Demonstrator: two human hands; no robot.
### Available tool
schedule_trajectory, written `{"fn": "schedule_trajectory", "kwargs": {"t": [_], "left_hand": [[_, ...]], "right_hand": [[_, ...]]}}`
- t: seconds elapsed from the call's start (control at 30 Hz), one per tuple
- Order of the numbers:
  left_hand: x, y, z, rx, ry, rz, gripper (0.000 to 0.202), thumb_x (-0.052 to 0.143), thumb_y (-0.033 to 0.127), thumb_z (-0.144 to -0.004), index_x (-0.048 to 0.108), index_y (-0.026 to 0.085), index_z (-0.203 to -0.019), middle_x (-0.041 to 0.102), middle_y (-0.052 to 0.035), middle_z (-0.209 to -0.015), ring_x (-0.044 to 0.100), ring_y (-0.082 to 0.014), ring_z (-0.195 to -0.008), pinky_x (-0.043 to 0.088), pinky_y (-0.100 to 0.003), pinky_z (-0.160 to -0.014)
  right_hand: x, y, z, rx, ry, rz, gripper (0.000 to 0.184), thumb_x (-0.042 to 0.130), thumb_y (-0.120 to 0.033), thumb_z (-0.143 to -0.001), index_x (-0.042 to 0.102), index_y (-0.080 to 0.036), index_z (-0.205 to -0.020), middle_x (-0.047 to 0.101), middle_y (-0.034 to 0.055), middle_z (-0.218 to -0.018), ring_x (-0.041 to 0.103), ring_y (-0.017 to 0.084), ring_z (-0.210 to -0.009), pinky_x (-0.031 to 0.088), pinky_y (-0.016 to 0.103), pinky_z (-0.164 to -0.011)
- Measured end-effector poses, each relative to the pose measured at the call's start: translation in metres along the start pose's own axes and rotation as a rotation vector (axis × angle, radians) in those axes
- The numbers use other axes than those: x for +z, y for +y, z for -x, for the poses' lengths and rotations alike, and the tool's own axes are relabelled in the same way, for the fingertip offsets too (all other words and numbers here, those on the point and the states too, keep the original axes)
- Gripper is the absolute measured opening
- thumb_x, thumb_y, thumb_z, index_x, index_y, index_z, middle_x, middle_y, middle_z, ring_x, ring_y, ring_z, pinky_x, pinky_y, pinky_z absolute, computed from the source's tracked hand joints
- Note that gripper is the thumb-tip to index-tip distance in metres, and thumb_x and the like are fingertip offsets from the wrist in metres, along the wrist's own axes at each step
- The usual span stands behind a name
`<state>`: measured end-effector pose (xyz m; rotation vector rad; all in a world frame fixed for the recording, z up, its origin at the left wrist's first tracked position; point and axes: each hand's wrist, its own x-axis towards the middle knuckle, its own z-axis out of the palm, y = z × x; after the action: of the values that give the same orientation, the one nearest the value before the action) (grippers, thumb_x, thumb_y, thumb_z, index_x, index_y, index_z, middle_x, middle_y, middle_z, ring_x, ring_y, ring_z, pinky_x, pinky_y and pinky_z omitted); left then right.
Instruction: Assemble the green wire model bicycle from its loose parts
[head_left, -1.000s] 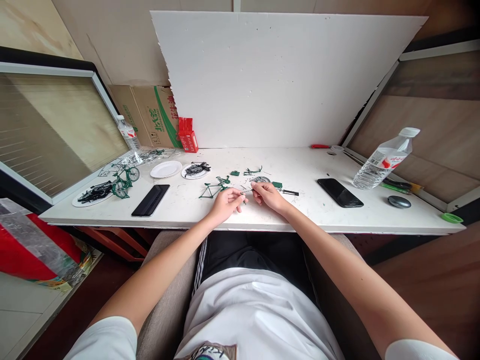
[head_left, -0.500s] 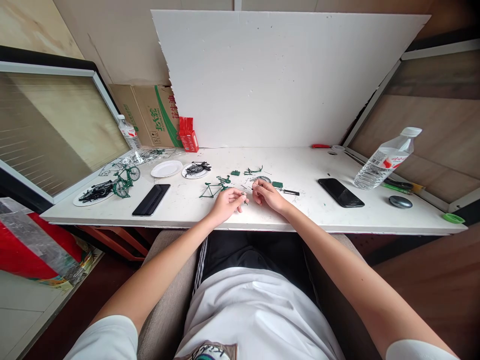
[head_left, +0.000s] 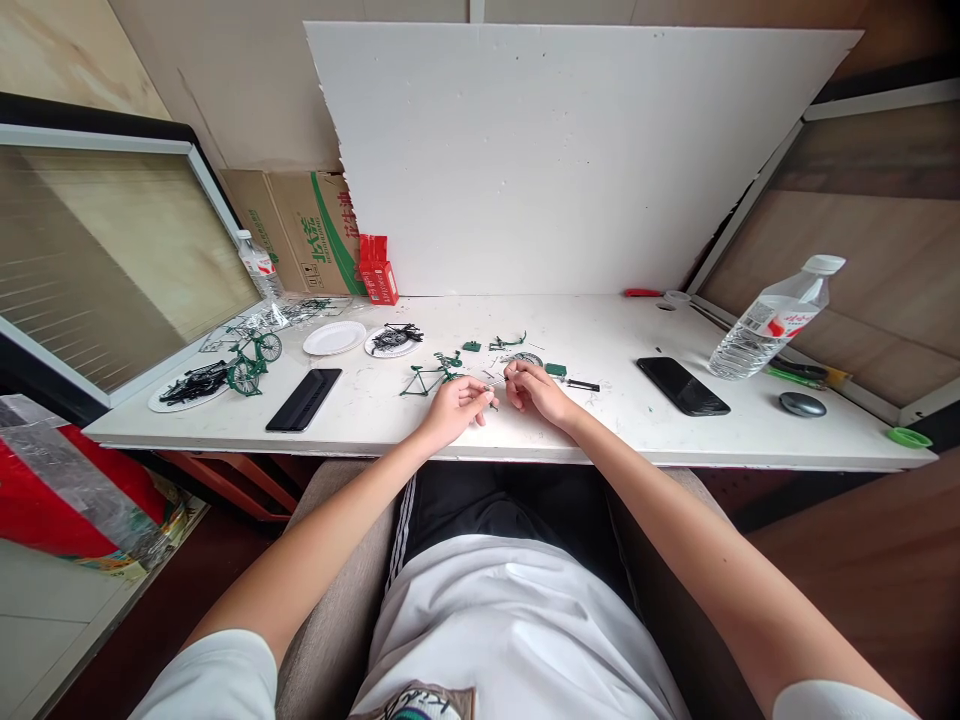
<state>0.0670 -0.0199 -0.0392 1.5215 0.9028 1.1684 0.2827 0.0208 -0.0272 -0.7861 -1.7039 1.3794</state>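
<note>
The white table [head_left: 645, 440] carries a paper plate of black parts [head_left: 184, 388] at its left edge, with an assembled green model bicycle [head_left: 251, 362] just beside it. A black phone [head_left: 304, 399] lies near the front edge. Behind it sit an empty paper plate [head_left: 334, 338] and a second plate of black parts [head_left: 391, 341]. A red box [head_left: 377, 272] stands at the back edge. Mid-table lie a green bicycle frame [head_left: 426, 378], small green parts [head_left: 504, 343] and a screwdriver [head_left: 579, 384]. Toward the right edge are a second black phone [head_left: 682, 386], a tilted water bottle [head_left: 772, 318] and a dark oval object [head_left: 802, 404]. A green ring [head_left: 908, 437] sits at the front right corner.
</note>
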Motion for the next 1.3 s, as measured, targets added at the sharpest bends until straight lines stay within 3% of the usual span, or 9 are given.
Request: {"fn": "schedule_trajectory", "kwargs": {"t": [0.1, 0.27, 0.4, 0.77, 0.93, 1.03, 1.2, 1.3], "left_hand": [[0.0, 0.001, 0.0, -0.002, -0.001, 0.002, 0.037, 0.079, 0.048, -0.088, 0.064, 0.016, -0.096, 0.079, -0.0107, -0.095, 0.063, -0.0093, -0.055, 0.052, -0.024, -0.055], [0.0, 0.001, 0.0, 0.002, 0.0, 0.0, 0.036, 0.078, 0.048, -0.089, 0.063, 0.016, -0.096, 0.079, -0.0107, -0.095, 0.063, -0.0091, -0.056, 0.053, -0.024, -0.056], [0.0, 0.0, 0.0, 0.005, 0.002, 0.007, 0.035, 0.077, 0.047, -0.09, 0.062, 0.016, -0.096, 0.079, -0.0107, -0.096, 0.064, -0.0092, -0.056, 0.053, -0.024, -0.056], [-0.001, -0.004, -0.002, -0.008, 0.046, 0.017, 0.034, 0.076, 0.047, -0.091, 0.062, 0.016, -0.097, 0.078, -0.0095, -0.096, 0.066, -0.0101, -0.056, 0.051, -0.024, -0.055], [0.001, -0.001, -0.002, -0.013, 0.095, 0.021, 0.032, 0.074, 0.045, -0.093, 0.064, 0.015, -0.099, 0.079, -0.0117, -0.101, 0.068, -0.0103, -0.056, 0.048, -0.023, -0.055], [0.002, 0.0, -0.001, -0.005, 0.141, 0.017, 0.033, 0.074, 0.045, -0.092, 0.067, 0.014, -0.101, 0.078, -0.0126, -0.106, 0.07, -0.0107, -0.058, 0.048, -0.023, -0.055], [0.001, 0.002, 0.0, 0.002, 0.15, -0.002, 0.039, 0.079, 0.049, -0.087, 0.072, 0.014, -0.1, 0.078, -0.0117, -0.107, 0.067, -0.0107, -0.059, 0.046, -0.023, -0.054], [0.0, 0.002, 0.0, 0.01, 0.132, -0.007, 0.04, 0.081, 0.051, -0.084, 0.075, 0.014, -0.099, 0.078, -0.0111, -0.105, 0.063, -0.0106, -0.059, 0.047, -0.024, -0.054]], "right_hand": [[0.001, -0.003, 0.001, 0.002, 0.002, 0.002, 0.019, 0.054, -0.042, -0.101, 0.052, -0.026, -0.091, 0.055, -0.0022, -0.069, 0.05, 0.017, -0.058, 0.042, 0.032, -0.06], [0.002, -0.009, 0.002, -0.035, -0.007, 0.122, 0.045, 0.054, -0.059, -0.104, 0.053, -0.024, -0.076, 0.051, -0.0021, -0.058, 0.047, 0.016, -0.056, 0.042, 0.033, -0.062], [0.001, -0.008, 0.001, -0.056, 0.008, 0.209, 0.054, 0.052, -0.065, -0.104, 0.056, -0.023, -0.069, 0.051, -0.0011, -0.054, 0.045, 0.016, -0.053, 0.04, 0.034, -0.062], [0.0, -0.006, 0.002, -0.026, -0.034, 0.245, 0.057, 0.052, -0.068, -0.103, 0.073, -0.019, -0.083, 0.052, -0.0013, -0.058, 0.043, 0.014, -0.054, 0.034, 0.032, -0.057], [0.004, -0.003, 0.001, -0.003, -0.001, 0.139, 0.052, 0.051, -0.071, -0.102, 0.055, -0.023, -0.083, 0.054, -0.002, -0.062, 0.047, 0.015, -0.056, 0.039, 0.032, -0.058], [0.008, -0.007, 0.003, -0.011, 0.028, 0.139, 0.05, 0.051, -0.072, -0.102, 0.049, -0.025, -0.084, 0.063, 0.0011, -0.074, 0.058, 0.018, -0.063, 0.045, 0.034, -0.061], [0.008, -0.009, 0.005, 0.017, -0.05, 0.078, 0.054, 0.085, -0.056, -0.081, 0.04, -0.027, -0.083, 0.072, 0.0032, -0.098, 0.073, 0.027, -0.086, 0.057, 0.041, -0.076], [0.005, -0.003, 0.003, 0.04, -0.088, 0.017, 0.061, 0.09, -0.048, -0.076, 0.033, -0.027, -0.08, 0.075, 0.0047, -0.107, 0.074, 0.026, -0.086, 0.059, 0.046, -0.08]]}}
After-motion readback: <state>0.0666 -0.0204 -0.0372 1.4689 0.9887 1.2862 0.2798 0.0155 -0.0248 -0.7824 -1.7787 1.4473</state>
